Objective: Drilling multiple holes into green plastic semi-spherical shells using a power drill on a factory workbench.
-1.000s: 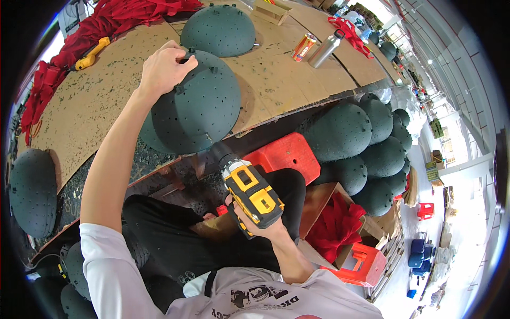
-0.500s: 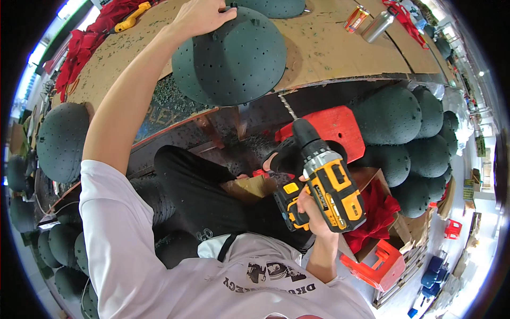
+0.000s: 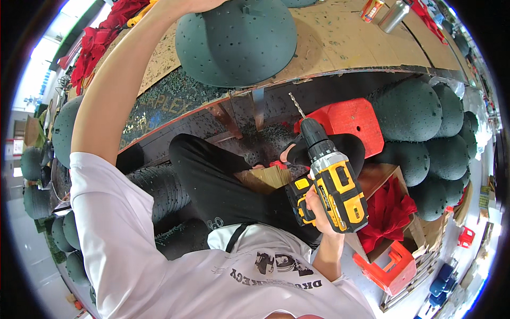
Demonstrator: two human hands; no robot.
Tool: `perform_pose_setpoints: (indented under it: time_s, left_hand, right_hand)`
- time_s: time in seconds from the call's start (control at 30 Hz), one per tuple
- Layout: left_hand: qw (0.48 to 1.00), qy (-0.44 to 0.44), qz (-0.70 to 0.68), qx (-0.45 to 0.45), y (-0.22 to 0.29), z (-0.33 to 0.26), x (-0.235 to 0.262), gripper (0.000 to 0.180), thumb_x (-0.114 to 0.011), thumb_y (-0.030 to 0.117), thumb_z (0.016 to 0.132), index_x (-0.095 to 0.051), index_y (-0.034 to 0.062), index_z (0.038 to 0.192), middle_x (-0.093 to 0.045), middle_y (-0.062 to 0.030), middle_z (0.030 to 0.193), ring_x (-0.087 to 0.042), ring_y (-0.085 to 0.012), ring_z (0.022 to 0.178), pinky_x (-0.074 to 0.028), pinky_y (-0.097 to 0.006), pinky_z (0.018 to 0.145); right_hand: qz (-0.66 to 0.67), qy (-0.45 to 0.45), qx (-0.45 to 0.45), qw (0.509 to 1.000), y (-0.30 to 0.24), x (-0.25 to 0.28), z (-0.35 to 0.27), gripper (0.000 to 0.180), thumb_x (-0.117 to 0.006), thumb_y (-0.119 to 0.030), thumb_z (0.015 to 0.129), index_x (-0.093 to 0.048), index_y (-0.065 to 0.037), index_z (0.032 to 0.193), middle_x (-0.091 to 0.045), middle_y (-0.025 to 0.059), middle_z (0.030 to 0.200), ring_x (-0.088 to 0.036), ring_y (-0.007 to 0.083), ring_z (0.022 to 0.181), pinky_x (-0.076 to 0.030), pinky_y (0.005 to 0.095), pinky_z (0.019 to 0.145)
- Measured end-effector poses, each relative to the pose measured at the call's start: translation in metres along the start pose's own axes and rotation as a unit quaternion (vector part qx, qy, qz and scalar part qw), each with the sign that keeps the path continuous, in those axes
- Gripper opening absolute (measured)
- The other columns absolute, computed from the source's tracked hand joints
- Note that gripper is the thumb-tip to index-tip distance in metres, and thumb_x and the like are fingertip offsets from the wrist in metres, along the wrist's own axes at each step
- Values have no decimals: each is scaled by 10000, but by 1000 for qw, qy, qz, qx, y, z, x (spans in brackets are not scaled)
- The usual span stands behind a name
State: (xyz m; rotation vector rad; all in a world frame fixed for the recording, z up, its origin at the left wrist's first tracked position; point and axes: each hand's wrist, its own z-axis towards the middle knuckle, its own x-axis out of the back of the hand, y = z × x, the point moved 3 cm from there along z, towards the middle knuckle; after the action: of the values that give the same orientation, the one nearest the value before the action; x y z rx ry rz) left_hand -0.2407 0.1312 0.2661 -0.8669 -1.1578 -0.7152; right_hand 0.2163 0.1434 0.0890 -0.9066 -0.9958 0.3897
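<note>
My right hand is wrapped round the handle of a yellow-and-black cordless drill, held over my lap. Its long twist drill bit points up and away from me, in the air below the table edge, touching nothing. On the table's near edge sits a dark green dome, dotted with small holes and bits of shaving. My left hand grips the dome at its far upper side, and the upper picture edge cuts off most of its fingers.
Green shavings litter the cardboard-covered table. A metal bottle and a can stand at the far right. Stacked green domes lie right, beside a red plastic stool and a box with red cloth.
The view has shifted, so the dome and table sit higher in the picture. My right hand still holds the drill, with the bit now farther from the dome. My left hand stays at the dome.
</note>
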Motion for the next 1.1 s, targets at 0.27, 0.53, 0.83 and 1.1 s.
perform_pose_setpoints:
  time_s: [0.27,0.53,0.83,1.1]
  left_hand:
    - [996,70,-35,-47,6,-3,-31,445,-550,371,953,-675,-39,1073,-558,-236,1203,-583,-386,1082,-474,-488,921]
    - [944,177,-253,111,19,-17,-71,337,-609,310,924,-565,-7,1027,-601,-229,1087,-607,-406,992,-478,-462,868]
    - [913,254,-304,101,19,-22,-72,326,-653,304,889,-551,26,1025,-631,-201,1058,-615,-384,997,-479,-457,862]
    - [913,261,-302,83,14,-20,-77,311,-656,297,883,-571,25,1007,-641,-201,1031,-628,-383,958,-485,-464,843]
  right_hand:
    - [55,7,-70,996,4,-12,4,256,-766,-53,780,-743,-82,1033,-733,87,1076,-696,283,1011,-524,420,919]
    - [-35,46,167,984,-6,-28,53,327,-706,23,857,-646,-8,1176,-699,84,1062,-674,178,966,-531,326,854]
    - [13,3,85,996,-5,-50,67,379,-661,37,864,-611,-8,1238,-680,101,1154,-648,205,1080,-501,346,937]
    - [-59,64,133,987,-11,-43,67,290,-721,42,817,-692,-1,1102,-723,104,1040,-706,222,931,-546,333,827]
